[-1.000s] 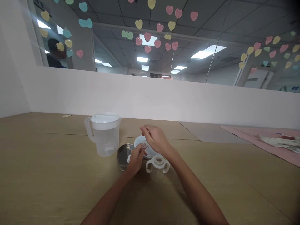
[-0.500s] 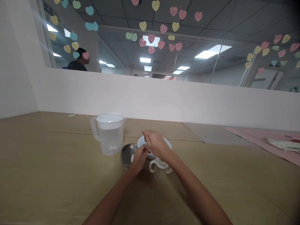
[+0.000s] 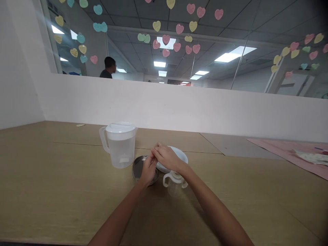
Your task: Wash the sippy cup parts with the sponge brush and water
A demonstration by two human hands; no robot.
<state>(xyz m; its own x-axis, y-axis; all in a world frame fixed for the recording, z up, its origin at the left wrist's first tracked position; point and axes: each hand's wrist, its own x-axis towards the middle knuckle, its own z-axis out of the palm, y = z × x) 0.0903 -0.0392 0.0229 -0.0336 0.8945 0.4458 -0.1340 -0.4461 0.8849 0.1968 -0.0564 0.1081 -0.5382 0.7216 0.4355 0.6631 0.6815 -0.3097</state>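
My left hand (image 3: 149, 169) is closed, raised over the right part of a round metal dish (image 3: 137, 168). Its fingertips meet those of my right hand (image 3: 166, 158), which is bent over from above with fingers together. Whatever lies between the fingers is hidden. Behind my right hand sits a white bowl (image 3: 181, 154), partly covered by it. Below my right wrist a clear cup with two white handles (image 3: 175, 186) stands upright, its top partly hidden.
A translucent lidded pitcher (image 3: 121, 148) holding clear liquid stands left of the dish. At the far right a pink mat (image 3: 271, 150) bears a white packet (image 3: 311, 157) and a pen. A white wall with a window (image 3: 164, 109) rises behind the table; one person shows through the glass.
My hands have closed together and shifted slightly left and up. A clear and white part that showed by my left hand is out of sight. The person behind the glass moved right.
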